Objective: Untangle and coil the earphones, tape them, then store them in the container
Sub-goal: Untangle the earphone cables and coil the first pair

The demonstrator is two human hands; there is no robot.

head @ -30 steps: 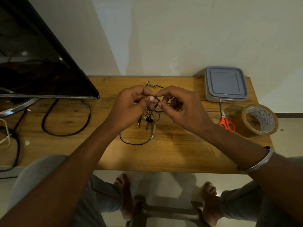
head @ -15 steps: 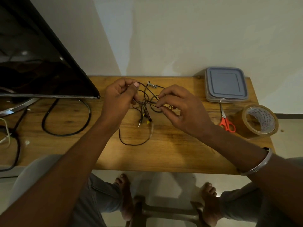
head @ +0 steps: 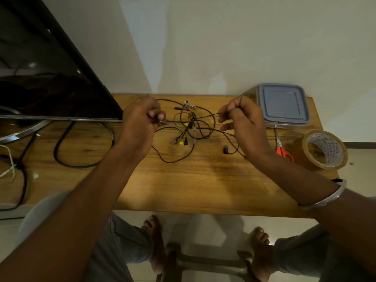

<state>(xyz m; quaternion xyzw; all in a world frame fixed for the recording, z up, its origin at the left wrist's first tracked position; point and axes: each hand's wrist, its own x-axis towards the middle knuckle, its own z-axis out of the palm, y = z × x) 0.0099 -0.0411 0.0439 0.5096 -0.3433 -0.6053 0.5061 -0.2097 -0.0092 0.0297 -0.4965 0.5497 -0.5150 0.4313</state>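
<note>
A tangle of thin black earphone wires (head: 190, 127) with yellow bits hangs and lies between my hands, above the middle of the wooden table (head: 203, 184). My left hand (head: 142, 123) pinches strands at the tangle's left side. My right hand (head: 242, 121) pinches strands at its right side. The wires are stretched between the two hands. One black earbud (head: 225, 149) rests on the table below my right hand. The container (head: 283, 105), grey-lidded and shut, stands at the back right. A roll of brown tape (head: 323, 152) stands on its edge at the right.
Orange-handled scissors (head: 281, 148) lie between the container and the tape roll. A dark TV screen (head: 46, 82) on a metal stand fills the back left, with a thick black cable (head: 81, 159) looping on the table beside it. My knees and feet show below the front edge.
My hands have moved apart, left hand leftward and right hand rightward, spreading the tangle wide. An earbud now lies free on the table.
</note>
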